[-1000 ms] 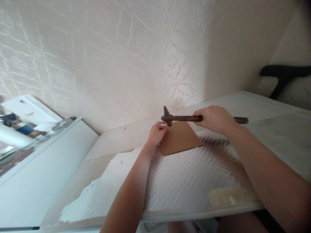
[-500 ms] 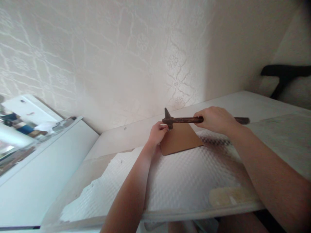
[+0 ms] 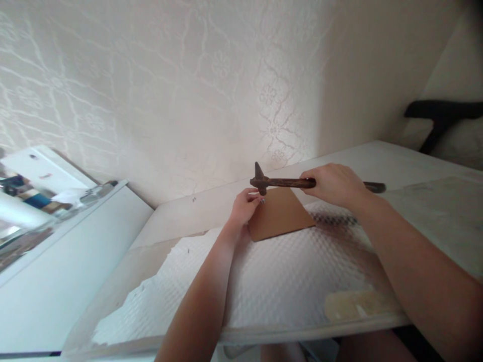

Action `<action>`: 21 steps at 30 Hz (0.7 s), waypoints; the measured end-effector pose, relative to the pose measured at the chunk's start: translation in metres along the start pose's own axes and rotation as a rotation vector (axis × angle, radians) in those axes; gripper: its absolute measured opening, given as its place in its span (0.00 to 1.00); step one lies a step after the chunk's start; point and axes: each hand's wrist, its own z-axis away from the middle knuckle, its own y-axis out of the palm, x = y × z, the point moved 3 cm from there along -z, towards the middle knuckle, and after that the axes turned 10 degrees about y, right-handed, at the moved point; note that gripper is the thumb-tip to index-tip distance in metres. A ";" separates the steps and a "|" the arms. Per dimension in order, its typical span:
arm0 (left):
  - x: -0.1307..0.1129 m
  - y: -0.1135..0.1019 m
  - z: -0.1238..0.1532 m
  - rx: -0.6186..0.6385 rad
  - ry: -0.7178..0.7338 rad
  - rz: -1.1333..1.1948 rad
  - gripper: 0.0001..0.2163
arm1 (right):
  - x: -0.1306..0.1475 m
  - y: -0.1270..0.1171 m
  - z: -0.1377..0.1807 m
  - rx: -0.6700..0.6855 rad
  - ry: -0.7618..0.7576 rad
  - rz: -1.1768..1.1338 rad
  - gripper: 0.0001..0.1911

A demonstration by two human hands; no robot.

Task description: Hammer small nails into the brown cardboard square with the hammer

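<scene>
On the white textured mat (image 3: 287, 281) covering the table (image 3: 377, 158), a brown board (image 3: 281, 217) lies flat, and the left hand (image 3: 243, 207) rests at its far left corner with fingertips pinched on a small nail (image 3: 261, 201). Just above, the right hand (image 3: 335, 185) is closed round the handle of a dark hammer (image 3: 281, 183), held level with its head poised over the nail. Behind stands the patterned wall (image 3: 188, 85).

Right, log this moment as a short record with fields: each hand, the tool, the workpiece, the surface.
right hand: closed around the hammer's handle
hammer: dark, roughly level, head just above the left fingertips
left hand: pinching a small nail at the board's corner
board: brown, flat on white textured sheet
table: white, against patterned wall
</scene>
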 end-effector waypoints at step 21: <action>0.005 0.000 -0.004 0.016 0.067 -0.099 0.09 | 0.004 0.005 0.000 -0.045 -0.072 -0.004 0.12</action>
